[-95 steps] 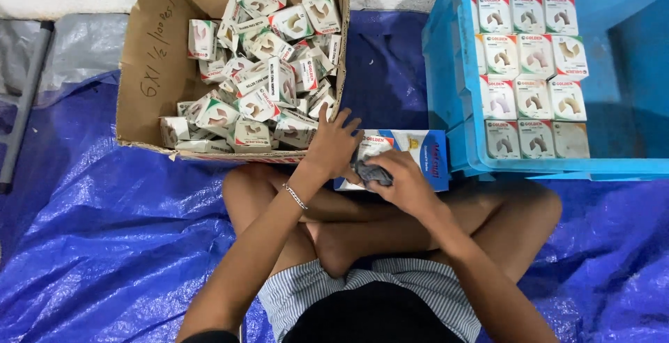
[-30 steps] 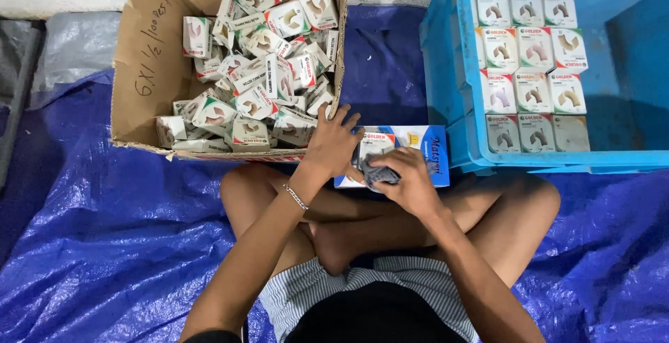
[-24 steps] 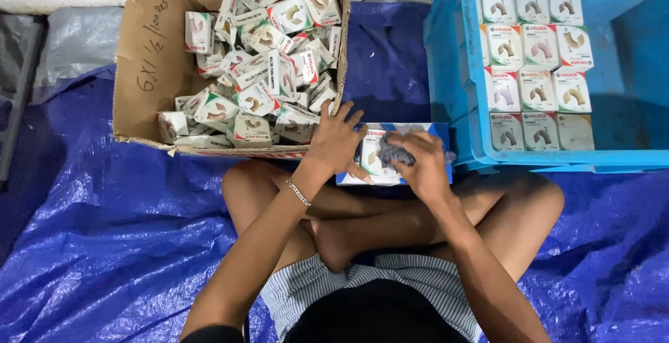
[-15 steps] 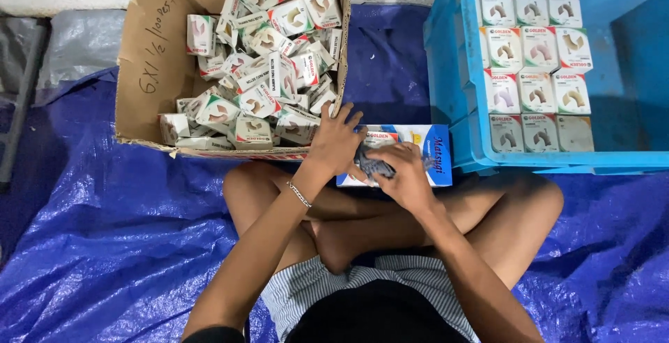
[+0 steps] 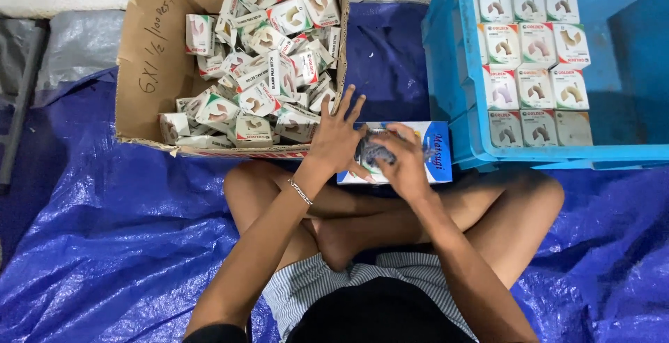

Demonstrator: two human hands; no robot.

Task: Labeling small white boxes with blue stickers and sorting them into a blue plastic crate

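Blue tarp [image 5: 104,245] covers the floor where we sit cross-legged, looking down at our two hands. Ahead of our knees lies a flat blue and white box [image 5: 435,158], and both hands work on top of it. Our left hand [image 5: 336,137] rests flat on its left end with the fingers spread wide, gripping nothing, the fingertips reaching up to the edge of the cardboard carton [image 5: 150,43]. Our right hand [image 5: 404,162] is curled, its fingers closed around a dark grey cloth [image 5: 373,153] that is pressed against the top of the box just beside the left hand.

That carton stands to the left, open and heaped with small white cartons [image 5: 268,64] lying every which way, each with a window showing a curved fitting. To the right stands a blue plastic crate [image 5: 460,71], touching the flat box at its corner. Inside it the same small cartons [image 5: 533,64] stand in tidy rows, three across and four deep. At the far left a grey plastic sheet [image 5: 70,43] lies over the tarp's edge.
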